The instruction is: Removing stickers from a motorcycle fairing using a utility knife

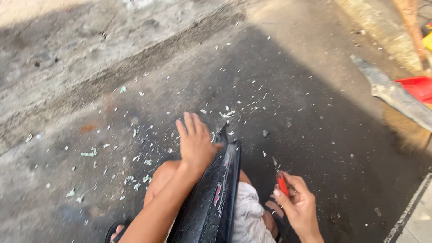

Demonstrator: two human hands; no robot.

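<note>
My left hand (195, 141) lies flat with fingers spread on the upper end of a long black plastic panel (215, 198). The panel stands on edge across my lap, its pointed tip touching the ground. My right hand (299, 204) is to the right of the panel, low in the view, closed around a small red-handled knife (281, 180) whose thin blade points up and away. My bare knee (164, 173) shows left of the panel, and pale cloth (247, 216) lies on its right side.
Several small white and pale green scrapings (135, 157) litter the dark concrete floor around my knees. A grey flat strip (396, 94) and a red plastic tray (418, 86) lie at the right. A broom's bristles (407, 130) sit beneath them.
</note>
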